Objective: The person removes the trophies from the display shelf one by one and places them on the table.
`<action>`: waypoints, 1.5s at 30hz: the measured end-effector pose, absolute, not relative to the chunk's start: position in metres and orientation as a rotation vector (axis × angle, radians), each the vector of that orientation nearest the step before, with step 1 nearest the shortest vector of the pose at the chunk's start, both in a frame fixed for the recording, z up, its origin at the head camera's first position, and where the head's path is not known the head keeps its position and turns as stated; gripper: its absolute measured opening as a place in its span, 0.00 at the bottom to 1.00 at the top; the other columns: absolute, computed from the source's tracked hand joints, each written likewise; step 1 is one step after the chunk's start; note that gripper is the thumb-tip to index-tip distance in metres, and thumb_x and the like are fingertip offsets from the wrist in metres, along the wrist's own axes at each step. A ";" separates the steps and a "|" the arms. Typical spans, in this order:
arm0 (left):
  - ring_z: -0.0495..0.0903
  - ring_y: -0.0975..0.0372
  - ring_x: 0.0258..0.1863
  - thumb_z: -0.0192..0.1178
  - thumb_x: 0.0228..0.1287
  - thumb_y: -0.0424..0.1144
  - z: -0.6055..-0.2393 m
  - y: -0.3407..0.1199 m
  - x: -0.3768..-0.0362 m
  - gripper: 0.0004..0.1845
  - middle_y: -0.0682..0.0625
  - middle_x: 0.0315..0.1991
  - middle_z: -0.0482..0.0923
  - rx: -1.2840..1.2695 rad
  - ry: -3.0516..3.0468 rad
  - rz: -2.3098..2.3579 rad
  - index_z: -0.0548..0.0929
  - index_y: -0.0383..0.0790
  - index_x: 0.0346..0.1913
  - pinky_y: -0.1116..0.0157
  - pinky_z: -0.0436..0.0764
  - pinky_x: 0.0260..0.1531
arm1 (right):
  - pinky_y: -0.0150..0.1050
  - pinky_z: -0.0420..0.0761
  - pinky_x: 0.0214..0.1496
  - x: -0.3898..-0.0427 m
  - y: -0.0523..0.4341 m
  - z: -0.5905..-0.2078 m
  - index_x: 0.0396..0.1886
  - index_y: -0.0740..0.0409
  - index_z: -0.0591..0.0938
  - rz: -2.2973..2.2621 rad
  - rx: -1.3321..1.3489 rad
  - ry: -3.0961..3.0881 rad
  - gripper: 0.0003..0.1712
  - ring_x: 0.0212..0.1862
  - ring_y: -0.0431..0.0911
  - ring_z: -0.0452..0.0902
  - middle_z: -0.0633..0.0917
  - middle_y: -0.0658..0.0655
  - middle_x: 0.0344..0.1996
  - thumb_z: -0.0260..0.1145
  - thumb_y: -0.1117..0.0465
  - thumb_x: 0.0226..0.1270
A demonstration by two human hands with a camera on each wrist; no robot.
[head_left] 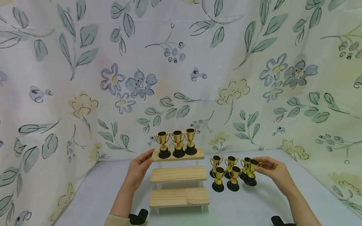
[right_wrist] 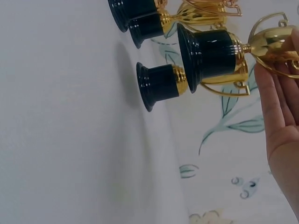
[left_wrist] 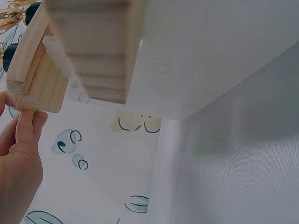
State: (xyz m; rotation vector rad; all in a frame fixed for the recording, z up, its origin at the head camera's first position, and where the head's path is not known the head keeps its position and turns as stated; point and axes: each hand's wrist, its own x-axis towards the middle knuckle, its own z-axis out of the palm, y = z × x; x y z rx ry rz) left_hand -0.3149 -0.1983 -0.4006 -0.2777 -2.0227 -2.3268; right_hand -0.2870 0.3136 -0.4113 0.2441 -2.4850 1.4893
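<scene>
A three-step wooden stand (head_left: pixel 178 174) has three small gold trophy cups (head_left: pixel 177 141) with black bases upright on its top board. My left hand (head_left: pixel 138 169) grips the left end of that top board (head_left: pixel 200 153); in the left wrist view the fingertips (left_wrist: pixel 25 122) touch the board's end. My right hand (head_left: pixel 272 171) pinches another gold trophy cup (head_left: pixel 250 172) by its bowl. In the right wrist view this cup's black base (right_wrist: pixel 210 53) seems slightly raised off the table, overlapping a standing cup (right_wrist: pixel 161 84) behind it.
Several more trophy cups (head_left: pixel 218 179) stand grouped on the white table (head_left: pixel 240 207), right of the stand. The middle board (head_left: pixel 178 174) and bottom board (head_left: pixel 169 197) show bare wood. A floral cloth (head_left: pixel 181 78) hangs behind and along both sides.
</scene>
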 end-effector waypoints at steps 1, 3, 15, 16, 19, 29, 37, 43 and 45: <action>0.74 0.83 0.56 0.53 0.73 0.30 -0.401 -0.198 -0.315 0.28 0.44 0.75 0.61 -0.279 -2.023 -2.330 0.64 0.34 0.73 0.82 0.74 0.61 | 0.27 0.82 0.43 -0.287 0.314 -0.413 0.59 0.63 0.79 1.489 0.243 -2.496 0.26 0.40 0.33 0.84 0.85 0.31 0.37 0.70 0.56 0.65; 0.74 0.83 0.56 0.53 0.73 0.30 -0.401 -0.198 -0.315 0.28 0.44 0.75 0.61 -0.276 -2.021 -2.335 0.64 0.34 0.73 0.82 0.74 0.61 | 0.28 0.82 0.43 -0.288 0.314 -0.416 0.59 0.63 0.78 1.502 0.248 -2.504 0.26 0.40 0.35 0.85 0.85 0.32 0.37 0.70 0.56 0.65; 0.75 0.82 0.57 0.54 0.72 0.30 -0.400 -0.197 -0.314 0.28 0.43 0.75 0.62 -0.260 -2.029 -2.318 0.65 0.35 0.73 0.82 0.74 0.61 | 0.32 0.85 0.44 -0.291 0.315 -0.425 0.60 0.67 0.77 1.612 0.313 -2.519 0.27 0.42 0.32 0.84 0.83 0.26 0.42 0.69 0.58 0.65; 0.75 0.82 0.57 0.54 0.72 0.30 -0.400 -0.197 -0.314 0.28 0.42 0.75 0.62 -0.259 -2.028 -2.318 0.65 0.35 0.73 0.82 0.74 0.61 | 0.31 0.85 0.44 -0.291 0.315 -0.425 0.60 0.67 0.77 1.616 0.317 -2.518 0.27 0.42 0.32 0.84 0.83 0.26 0.43 0.69 0.59 0.65; 0.75 0.82 0.57 0.54 0.72 0.30 -0.400 -0.197 -0.314 0.28 0.42 0.75 0.62 -0.261 -2.027 -2.313 0.65 0.34 0.73 0.82 0.74 0.61 | 0.30 0.85 0.44 -0.291 0.316 -0.426 0.60 0.67 0.77 1.611 0.323 -2.528 0.26 0.43 0.31 0.84 0.84 0.28 0.42 0.69 0.59 0.66; 0.75 0.81 0.57 0.54 0.72 0.30 -0.401 -0.198 -0.315 0.28 0.42 0.74 0.62 -0.271 -2.036 -2.306 0.65 0.35 0.73 0.82 0.74 0.61 | 0.29 0.84 0.44 -0.292 0.315 -0.429 0.60 0.68 0.77 1.607 0.308 -2.554 0.27 0.42 0.32 0.84 0.85 0.30 0.40 0.69 0.58 0.65; 0.75 0.81 0.58 0.54 0.73 0.31 -0.402 -0.198 -0.316 0.28 0.43 0.74 0.62 -0.284 -2.044 -2.302 0.65 0.35 0.73 0.82 0.74 0.62 | 0.30 0.84 0.44 -0.292 0.315 -0.431 0.60 0.68 0.76 1.616 0.289 -2.564 0.28 0.42 0.32 0.84 0.85 0.31 0.40 0.70 0.58 0.65; 0.74 0.81 0.58 0.53 0.73 0.30 -0.402 -0.198 -0.316 0.28 0.43 0.74 0.62 -0.285 -2.041 -2.303 0.65 0.35 0.73 0.81 0.74 0.62 | 0.29 0.84 0.44 -0.292 0.316 -0.433 0.60 0.69 0.76 1.629 0.293 -2.558 0.28 0.42 0.33 0.84 0.85 0.31 0.40 0.70 0.58 0.65; 0.74 0.81 0.58 0.53 0.73 0.30 -0.401 -0.198 -0.316 0.28 0.43 0.74 0.62 -0.285 -2.045 -2.300 0.65 0.35 0.73 0.81 0.74 0.62 | 0.29 0.84 0.44 -0.292 0.316 -0.434 0.59 0.69 0.76 1.633 0.292 -2.556 0.28 0.42 0.32 0.84 0.85 0.31 0.40 0.70 0.59 0.65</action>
